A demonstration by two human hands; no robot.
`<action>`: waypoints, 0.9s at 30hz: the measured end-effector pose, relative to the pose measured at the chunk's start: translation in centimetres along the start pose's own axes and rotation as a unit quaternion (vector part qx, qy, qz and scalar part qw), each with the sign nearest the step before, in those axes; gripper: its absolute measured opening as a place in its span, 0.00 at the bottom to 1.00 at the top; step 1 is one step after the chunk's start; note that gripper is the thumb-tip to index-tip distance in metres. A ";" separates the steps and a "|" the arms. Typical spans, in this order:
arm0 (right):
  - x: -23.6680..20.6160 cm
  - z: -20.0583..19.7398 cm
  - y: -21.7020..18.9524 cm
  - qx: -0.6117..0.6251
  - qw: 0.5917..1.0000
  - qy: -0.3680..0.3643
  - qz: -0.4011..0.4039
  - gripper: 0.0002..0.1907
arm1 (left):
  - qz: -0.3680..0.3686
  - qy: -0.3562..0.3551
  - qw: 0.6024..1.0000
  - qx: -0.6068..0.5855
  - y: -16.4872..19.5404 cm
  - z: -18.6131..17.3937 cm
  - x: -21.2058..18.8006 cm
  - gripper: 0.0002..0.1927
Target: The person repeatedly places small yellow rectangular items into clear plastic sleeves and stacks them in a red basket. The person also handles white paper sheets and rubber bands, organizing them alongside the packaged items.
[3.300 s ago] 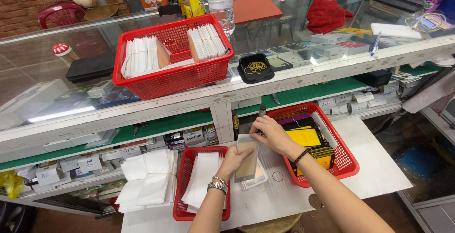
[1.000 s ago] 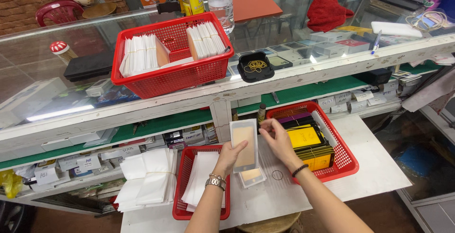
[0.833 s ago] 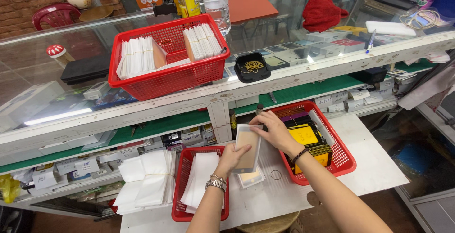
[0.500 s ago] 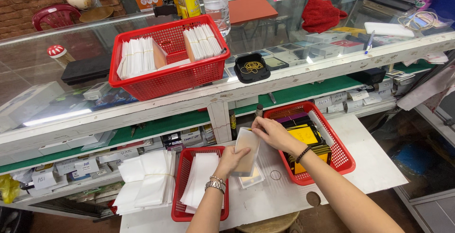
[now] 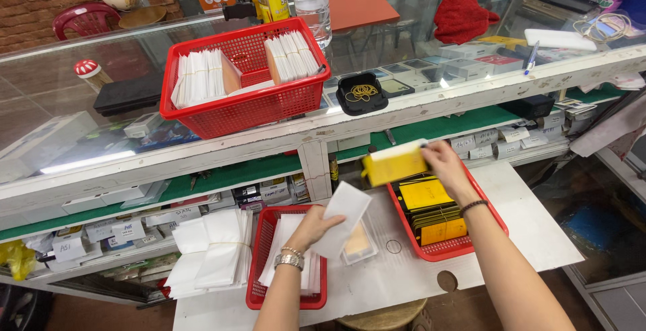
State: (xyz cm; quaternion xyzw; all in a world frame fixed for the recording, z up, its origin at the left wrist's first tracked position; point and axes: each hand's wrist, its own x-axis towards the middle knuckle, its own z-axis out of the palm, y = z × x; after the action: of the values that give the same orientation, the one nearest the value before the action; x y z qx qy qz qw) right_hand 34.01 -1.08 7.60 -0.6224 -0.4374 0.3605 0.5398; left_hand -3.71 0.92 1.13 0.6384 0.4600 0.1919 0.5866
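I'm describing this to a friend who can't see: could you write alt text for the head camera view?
A person's left hand holds a white envelope above a low red basket of white envelopes, while the right hand lifts a yellow packet over another red basket of yellow packets. Behind them, a glass counter carries a larger red basket of white envelopes.
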 end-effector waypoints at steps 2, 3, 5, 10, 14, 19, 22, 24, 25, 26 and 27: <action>-0.3 -2.4 2.7 -0.032 0.987 0.153 0.027 0.16 | -0.046 0.078 0.996 0.021 -1.6 -2.5 -0.7 0.18; -0.9 -3.0 4.1 -0.103 0.974 0.201 0.025 0.17 | -0.071 0.132 0.988 0.023 -2.6 -3.2 -1.3 0.18; -2.1 -3.3 5.6 -0.145 0.963 0.219 0.068 0.20 | -0.032 0.244 0.964 0.102 -4.5 -3.7 -2.7 0.22; -4.5 -2.5 6.3 -0.371 0.913 0.166 -0.036 0.40 | -0.128 0.335 0.888 0.286 -5.1 -1.8 -4.2 0.45; -6.1 0.5 4.0 -0.533 0.827 0.181 -0.010 0.39 | -0.123 0.369 0.870 0.302 -3.1 -0.1 -4.5 0.53; -8.3 8.7 3.3 -0.247 0.968 -0.008 -0.034 0.18 | -0.042 0.367 0.886 0.281 -0.5 0.9 -2.5 0.48; -10.5 13.9 4.2 -0.358 0.925 -0.122 0.031 0.34 | 0.012 0.348 0.898 0.269 0.6 2.3 -1.0 0.45; -12.0 15.8 5.2 -0.425 0.894 -0.130 0.048 0.47 | 0.034 0.331 0.906 0.263 0.8 3.0 -0.6 0.44; -12.3 16.3 5.7 -0.432 0.886 -0.142 0.091 0.49 | 0.045 0.329 0.906 0.261 0.8 3.0 -0.6 0.43; -12.7 16.6 6.2 -0.438 0.876 -0.153 0.134 0.51 | 0.056 0.325 0.907 0.260 0.7 3.1 -0.6 0.42; -12.8 16.6 6.7 -0.403 0.895 -0.134 0.134 0.47 | 0.069 0.320 0.909 0.259 0.5 3.1 -0.7 0.41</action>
State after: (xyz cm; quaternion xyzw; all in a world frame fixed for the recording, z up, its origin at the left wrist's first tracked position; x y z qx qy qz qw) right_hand 15.13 -7.36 -1.93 -0.7849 -0.5262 0.3021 0.1255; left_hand -1.46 -1.31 1.06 0.7018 0.6118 0.3003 0.2073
